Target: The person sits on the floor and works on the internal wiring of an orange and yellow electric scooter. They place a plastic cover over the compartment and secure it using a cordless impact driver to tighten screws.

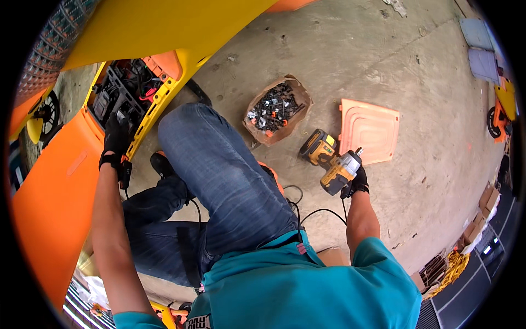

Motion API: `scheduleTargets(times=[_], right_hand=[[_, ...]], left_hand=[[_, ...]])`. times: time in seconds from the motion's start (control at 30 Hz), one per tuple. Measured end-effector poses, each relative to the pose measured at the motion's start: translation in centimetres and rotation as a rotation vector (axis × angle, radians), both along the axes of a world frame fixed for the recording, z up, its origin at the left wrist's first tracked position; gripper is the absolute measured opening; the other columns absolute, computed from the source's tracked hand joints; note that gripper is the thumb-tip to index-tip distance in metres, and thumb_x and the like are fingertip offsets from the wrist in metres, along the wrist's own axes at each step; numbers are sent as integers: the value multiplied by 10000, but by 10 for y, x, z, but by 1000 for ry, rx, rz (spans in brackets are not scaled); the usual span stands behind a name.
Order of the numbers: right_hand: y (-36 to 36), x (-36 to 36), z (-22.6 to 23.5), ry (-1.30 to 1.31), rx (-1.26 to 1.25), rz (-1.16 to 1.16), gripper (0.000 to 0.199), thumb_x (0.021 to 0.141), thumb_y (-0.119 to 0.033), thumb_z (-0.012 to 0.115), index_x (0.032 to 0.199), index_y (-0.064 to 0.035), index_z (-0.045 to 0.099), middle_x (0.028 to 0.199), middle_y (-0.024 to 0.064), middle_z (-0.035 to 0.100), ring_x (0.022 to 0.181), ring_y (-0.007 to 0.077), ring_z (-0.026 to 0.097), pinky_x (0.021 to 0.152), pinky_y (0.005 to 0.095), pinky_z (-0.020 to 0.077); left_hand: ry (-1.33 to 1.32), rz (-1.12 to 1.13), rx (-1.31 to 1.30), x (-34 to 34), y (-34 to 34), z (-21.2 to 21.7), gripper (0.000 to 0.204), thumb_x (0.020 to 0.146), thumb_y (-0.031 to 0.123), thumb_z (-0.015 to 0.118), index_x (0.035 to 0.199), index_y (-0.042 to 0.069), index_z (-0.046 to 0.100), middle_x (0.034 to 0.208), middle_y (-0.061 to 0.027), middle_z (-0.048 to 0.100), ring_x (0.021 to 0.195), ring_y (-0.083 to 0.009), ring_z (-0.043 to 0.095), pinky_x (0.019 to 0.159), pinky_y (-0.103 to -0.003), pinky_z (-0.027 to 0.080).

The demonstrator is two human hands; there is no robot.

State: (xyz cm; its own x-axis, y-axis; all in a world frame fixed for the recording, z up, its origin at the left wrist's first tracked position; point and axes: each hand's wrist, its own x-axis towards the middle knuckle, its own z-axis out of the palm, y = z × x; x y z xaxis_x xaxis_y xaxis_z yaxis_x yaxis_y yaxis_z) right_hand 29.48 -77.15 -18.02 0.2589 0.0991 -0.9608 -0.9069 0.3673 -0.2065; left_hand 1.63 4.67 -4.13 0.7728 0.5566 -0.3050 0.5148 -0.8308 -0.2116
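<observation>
My right hand, in a black glove, is wrapped round a yellow and black cordless impact wrench. The wrench is held over the floor, its silver nose with the square drive pointing up and right and its battery toward the left. My left hand, also gloved in black, reaches into the open compartment of a yellow and orange vehicle body. Its fingers lie at the dark parts and wiring inside; dark glove against dark parts hides what they hold, if anything.
A brown paper bag of mixed bolts and small parts stands on the concrete floor. Beyond the wrench lies an orange panel. Black cables run from my wrists to my body. Yellow straps and cardboard boxes are at the right edge.
</observation>
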Motion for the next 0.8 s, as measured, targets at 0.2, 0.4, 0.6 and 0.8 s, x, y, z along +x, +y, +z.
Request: scheduleTargets(times=[0.2,0.4,0.6,0.8], right_hand=[[-44,45,53,-338,345,-85,766,936,-500,537,1463,5,302,1472,179,406,1327,335,430,1120,482,340],[-47,157,181,-1401,-941,1356,790,725,69,668,1438,1,336,1238,162,575,1125,253,578,942,364,490],[100,121,302,-1357,-697,1115,631,842,33,626,1420,-26,381,1225,166,580,962,210,629,678,291,554],[233,26,335,-1353,-486,795,603,882,-37,636,1416,-7,359,1272,175,533,1060,235,592,867,361,537]], left_hand=[[-142,251,-136,26,-22,4,595,937,311,544,1406,7,339,1352,-295,447,1244,-455,449,1016,-474,408],[-115,60,-111,19,-16,-3,597,912,301,573,1381,5,351,1318,-300,460,1206,-465,473,989,-486,427],[-409,192,-76,45,-43,37,606,870,294,648,1339,-1,402,1236,-296,512,1142,-463,505,942,-508,439],[-436,97,-1095,124,-154,173,374,980,164,519,1316,0,495,1229,-128,572,1160,-220,547,989,-341,429]])
